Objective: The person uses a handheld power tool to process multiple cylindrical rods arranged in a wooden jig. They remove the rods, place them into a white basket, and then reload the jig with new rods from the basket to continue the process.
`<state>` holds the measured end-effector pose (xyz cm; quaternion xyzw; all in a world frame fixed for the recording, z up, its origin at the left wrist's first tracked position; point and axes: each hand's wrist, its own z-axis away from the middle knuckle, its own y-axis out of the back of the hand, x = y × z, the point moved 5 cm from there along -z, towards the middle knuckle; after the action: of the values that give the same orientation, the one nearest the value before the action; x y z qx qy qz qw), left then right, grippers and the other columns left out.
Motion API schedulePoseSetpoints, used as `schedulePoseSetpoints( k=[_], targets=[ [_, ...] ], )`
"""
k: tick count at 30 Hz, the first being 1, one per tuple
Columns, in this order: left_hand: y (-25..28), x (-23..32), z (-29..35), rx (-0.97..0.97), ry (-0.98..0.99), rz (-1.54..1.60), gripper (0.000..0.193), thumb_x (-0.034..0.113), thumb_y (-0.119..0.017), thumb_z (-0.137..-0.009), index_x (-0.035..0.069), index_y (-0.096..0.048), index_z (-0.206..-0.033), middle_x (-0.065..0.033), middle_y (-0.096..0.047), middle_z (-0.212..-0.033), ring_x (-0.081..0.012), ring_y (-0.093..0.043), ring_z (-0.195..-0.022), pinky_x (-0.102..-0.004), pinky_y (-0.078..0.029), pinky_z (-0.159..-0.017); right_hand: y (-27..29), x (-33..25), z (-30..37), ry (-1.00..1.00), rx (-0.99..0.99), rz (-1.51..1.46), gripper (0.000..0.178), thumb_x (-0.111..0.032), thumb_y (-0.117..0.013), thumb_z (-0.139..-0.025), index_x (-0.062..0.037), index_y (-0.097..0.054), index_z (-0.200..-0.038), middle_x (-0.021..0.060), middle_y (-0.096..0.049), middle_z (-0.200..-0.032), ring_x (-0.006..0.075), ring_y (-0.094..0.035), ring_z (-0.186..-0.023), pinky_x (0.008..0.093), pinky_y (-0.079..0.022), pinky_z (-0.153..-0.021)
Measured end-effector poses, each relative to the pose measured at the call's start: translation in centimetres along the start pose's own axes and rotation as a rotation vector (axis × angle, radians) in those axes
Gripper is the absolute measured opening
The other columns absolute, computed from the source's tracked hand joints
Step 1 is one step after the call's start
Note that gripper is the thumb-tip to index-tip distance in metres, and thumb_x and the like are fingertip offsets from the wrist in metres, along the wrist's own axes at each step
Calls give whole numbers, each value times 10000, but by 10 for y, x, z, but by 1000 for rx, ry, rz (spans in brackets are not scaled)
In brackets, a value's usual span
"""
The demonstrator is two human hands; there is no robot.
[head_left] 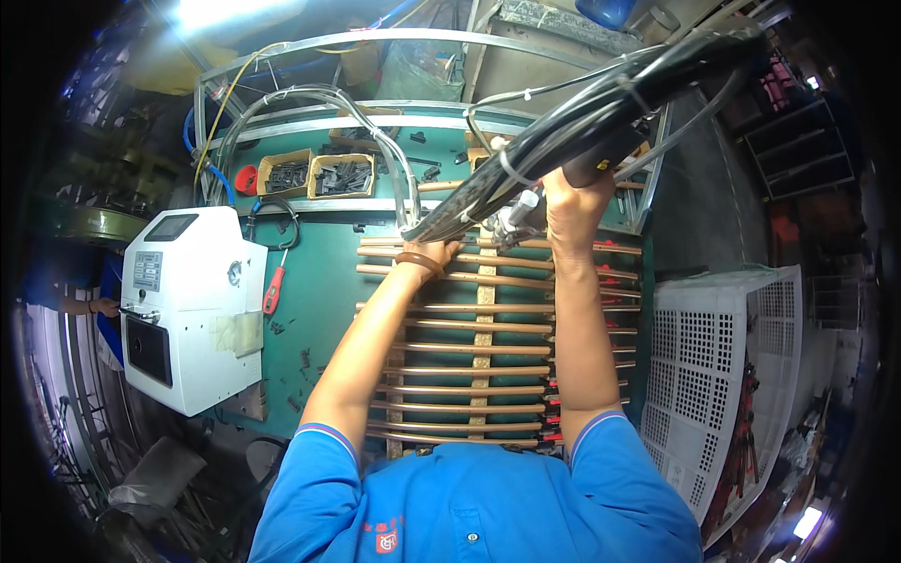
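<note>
My right hand (579,208) is closed around a black hose-fed power tool (601,155). A metal nozzle (519,214) is beside that hand, above the far end of a row of brown rods (507,349). My left hand (435,253), with a brown bangle at its wrist, is closed on one of the farthest rods, its fingers partly hidden by the hose bundle (469,202). Several rods lie side by side across pale slotted strips (483,324), with black and red parts (552,387) at their right ends.
A white machine box (192,310) stands left, near a red-handled screwdriver (273,289). Cartons of black parts (342,175) and a red cup (246,179) sit behind a metal rail. White perforated crates (690,366) stand right. Another person's hand (105,307) shows far left.
</note>
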<state>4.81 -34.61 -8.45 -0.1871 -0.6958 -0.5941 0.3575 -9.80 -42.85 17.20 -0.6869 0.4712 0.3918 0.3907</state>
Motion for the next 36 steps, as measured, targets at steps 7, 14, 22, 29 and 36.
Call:
schedulePoseSetpoints(
  k=[7,14,22,29,36],
  targets=[
    [29,40,0,-157,1,66,202,183,-729,-777,83,-669,-942,-92,-601,-964,-289,-570,-974,-401,-454,-859,-1,-3,-17,109,-145,14,578,-11,-656,-838,17,-384,-1348,176,-597,-1097,239,-668,-868,270,-595,-629],
    [14,36,-2,-80,-135,41,206,134,-757,-731,69,-664,-903,-83,-578,-930,-286,-553,-947,-403,-448,-829,-12,2,-22,72,-123,85,438,1,-632,-864,15,-450,-1261,145,-604,-1033,175,-658,-797,214,-541,-578],
    [-10,17,-8,-126,-124,141,214,87,-763,-730,60,-659,-915,-94,-609,-972,-300,-580,-896,-387,-446,-821,-5,21,-12,119,-51,232,405,-76,-569,-916,-8,-425,-1289,119,-614,-1033,122,-631,-788,233,-506,-630],
    [-22,1,-9,119,-452,170,112,70,-706,-682,43,-640,-769,-119,-531,-814,-300,-592,-733,-387,-499,-653,-9,34,3,156,80,45,298,-106,-795,-717,-25,-620,-943,9,-659,-861,79,-607,-776,244,-491,-742],
    [-47,-21,-16,31,-246,617,182,53,-754,-661,57,-687,-830,-119,-550,-843,-315,-616,-762,-405,-520,-688,-16,36,12,171,7,18,448,-88,-674,-813,-2,-479,-1206,84,-625,-949,124,-630,-771,252,-536,-682]
  ],
)
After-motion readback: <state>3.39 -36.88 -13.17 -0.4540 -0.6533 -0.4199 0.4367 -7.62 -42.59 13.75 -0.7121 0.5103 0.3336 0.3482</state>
